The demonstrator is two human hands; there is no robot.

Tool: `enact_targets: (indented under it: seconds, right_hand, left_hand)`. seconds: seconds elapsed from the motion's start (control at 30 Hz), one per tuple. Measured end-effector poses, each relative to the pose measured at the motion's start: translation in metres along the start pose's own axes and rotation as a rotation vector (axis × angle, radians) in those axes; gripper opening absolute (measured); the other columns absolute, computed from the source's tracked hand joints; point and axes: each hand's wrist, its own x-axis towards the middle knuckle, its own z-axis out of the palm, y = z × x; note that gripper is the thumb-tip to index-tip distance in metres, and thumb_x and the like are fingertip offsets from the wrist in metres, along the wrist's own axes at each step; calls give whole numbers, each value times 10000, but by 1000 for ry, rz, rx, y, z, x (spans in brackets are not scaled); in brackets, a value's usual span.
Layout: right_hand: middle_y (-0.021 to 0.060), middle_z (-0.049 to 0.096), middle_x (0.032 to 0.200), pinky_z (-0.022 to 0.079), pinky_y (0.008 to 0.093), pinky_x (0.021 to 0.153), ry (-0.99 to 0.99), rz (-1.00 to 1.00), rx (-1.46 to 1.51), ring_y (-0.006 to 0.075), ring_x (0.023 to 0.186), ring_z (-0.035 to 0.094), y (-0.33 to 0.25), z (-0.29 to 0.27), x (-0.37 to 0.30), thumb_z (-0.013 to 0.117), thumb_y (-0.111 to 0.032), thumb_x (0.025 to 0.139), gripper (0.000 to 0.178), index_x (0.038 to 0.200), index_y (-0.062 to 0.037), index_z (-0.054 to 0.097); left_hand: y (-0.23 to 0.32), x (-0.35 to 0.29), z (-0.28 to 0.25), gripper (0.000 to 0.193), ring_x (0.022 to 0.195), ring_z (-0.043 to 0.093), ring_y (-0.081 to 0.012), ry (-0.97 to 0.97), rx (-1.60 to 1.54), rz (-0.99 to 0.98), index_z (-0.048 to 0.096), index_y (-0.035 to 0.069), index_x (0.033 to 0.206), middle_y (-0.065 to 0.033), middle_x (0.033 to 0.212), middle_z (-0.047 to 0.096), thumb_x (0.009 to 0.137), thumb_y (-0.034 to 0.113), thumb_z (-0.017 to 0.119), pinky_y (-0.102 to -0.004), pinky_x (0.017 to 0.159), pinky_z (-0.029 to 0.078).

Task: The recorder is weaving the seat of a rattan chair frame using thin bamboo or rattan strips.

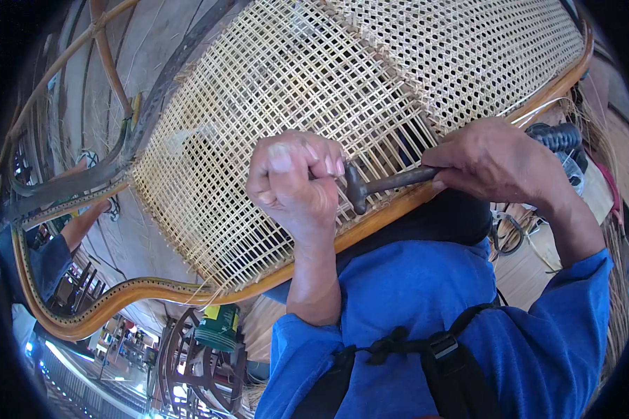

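A woven cane panel (251, 133) spans a curved wooden frame (391, 213) that lies across in front of me. My right hand (493, 164) is wrapped round a small hammer (398, 180), its dark head low over the frame's near edge. Just left of that head, my left hand (293, 174) is closed, fingers curled and thumb pressed in, above the weave. Whatever sits in its fingers, if anything, is hidden. Between the hands, near the edge, the strands run mostly one way with open gaps.
A denser woven section (461, 56) adjoins at the far right. Bare curved frame parts with drilled holes (84, 318) reach out left. A green bucket (218, 327) stands below the frame, by dark wooden chair frames (196, 363). Another person's arm (85, 227) shows at far left.
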Motion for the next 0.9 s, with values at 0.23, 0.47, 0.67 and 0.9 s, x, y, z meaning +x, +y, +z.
enact_targets:
  seconds: [0.23, 0.47, 0.67, 0.9]
  right_hand:
    - [152, 616, 750, 489, 419, 732, -63, 36, 74, 312, 779, 624, -2, 1, -13, 581, -246, 848, 240, 999, -71, 643]
    - [139, 632, 807, 489, 404, 714, -51, 16, 66, 305, 788, 623, 1, 2, -13, 607, -236, 826, 270, 1030, -61, 635]
    - [137, 621, 787, 471, 416, 658, -36, -27, 56, 322, 742, 614, 2, 4, -11, 619, -202, 811, 257, 1025, -60, 629]
    - [140, 633, 839, 467, 412, 689, -69, 48, 29, 327, 783, 613, 9, 3, -17, 622, -216, 807, 325, 1072, -28, 612]
  left_hand:
    - [-2, 1, 6, 253, 434, 458, -156, -29, -72, -25, 482, 12, 714, -88, 557, 489, 927, 150, 479, -303, 415, 440]
    - [-2, -1, 15, 272, 463, 467, -130, 1, 7, -59, 481, 10, 704, -84, 562, 495, 940, 142, 456, -281, 438, 440]
    - [0, 3, 10, 279, 464, 466, -130, 7, -25, -87, 482, 9, 702, -76, 557, 491, 940, 153, 461, -285, 444, 438]
    - [5, 4, 14, 278, 463, 466, -135, -54, -189, -14, 468, 15, 696, -70, 551, 482, 935, 156, 465, -282, 431, 424]
